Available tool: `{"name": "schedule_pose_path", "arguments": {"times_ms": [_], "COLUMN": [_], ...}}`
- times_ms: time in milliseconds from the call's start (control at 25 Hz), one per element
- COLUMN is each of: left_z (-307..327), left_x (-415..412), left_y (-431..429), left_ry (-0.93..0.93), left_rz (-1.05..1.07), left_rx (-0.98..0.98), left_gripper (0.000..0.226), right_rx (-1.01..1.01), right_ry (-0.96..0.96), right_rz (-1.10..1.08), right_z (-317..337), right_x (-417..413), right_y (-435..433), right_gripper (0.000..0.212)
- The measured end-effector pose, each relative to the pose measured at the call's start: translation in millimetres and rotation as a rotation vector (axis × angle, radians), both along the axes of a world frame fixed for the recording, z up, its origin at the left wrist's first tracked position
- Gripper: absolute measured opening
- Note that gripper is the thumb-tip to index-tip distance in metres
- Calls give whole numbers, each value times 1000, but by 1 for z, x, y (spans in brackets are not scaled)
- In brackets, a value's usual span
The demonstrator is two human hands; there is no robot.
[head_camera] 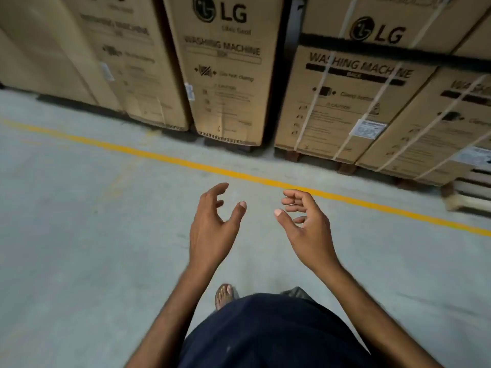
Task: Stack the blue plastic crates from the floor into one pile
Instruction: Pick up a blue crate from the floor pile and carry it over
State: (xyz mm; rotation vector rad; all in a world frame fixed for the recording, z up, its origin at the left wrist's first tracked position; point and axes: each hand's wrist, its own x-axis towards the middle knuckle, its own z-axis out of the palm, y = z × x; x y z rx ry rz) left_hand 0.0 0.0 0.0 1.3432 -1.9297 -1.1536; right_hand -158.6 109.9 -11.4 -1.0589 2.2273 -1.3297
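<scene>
Two grips out over the floor, apart: left grip and right grip both spread, fingers loosely curled, holding nothing. Crates not in view. Cartons beyond a yellow line.

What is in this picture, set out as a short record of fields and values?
place: warehouse aisle
left hand: open, fingers loosely curled, holds nothing
right hand: open, fingers loosely curled, holds nothing
crates: none in view
floor: grey concrete
line: yellow, painted across the floor ahead of the hands
boxes: cardboard washing-machine cartons standing in a row beyond the line; the right ones are strapped
foot: in a sandal, on the floor below the hands
</scene>
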Motion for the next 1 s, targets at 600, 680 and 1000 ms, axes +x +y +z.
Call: {"name": "schedule_pose_path", "arguments": {"times_ms": [600,680,1000], "left_z": [-33,-33,-39], "left_x": [115,138,267], "left_y": [229,253,369], "left_ry": [239,80,-370], "left_rz": [859,899,1081], "left_rx": [321,219,29], "left_gripper": [48,56,58], "right_rx": [356,316,169], "right_ry": [-503,-330,96], "right_rz": [608,745,1169], "right_z": [-39,-36,-37], "right_x": [88,115,272], "right_y": [84,95,147], "right_gripper": [21,27,42]}}
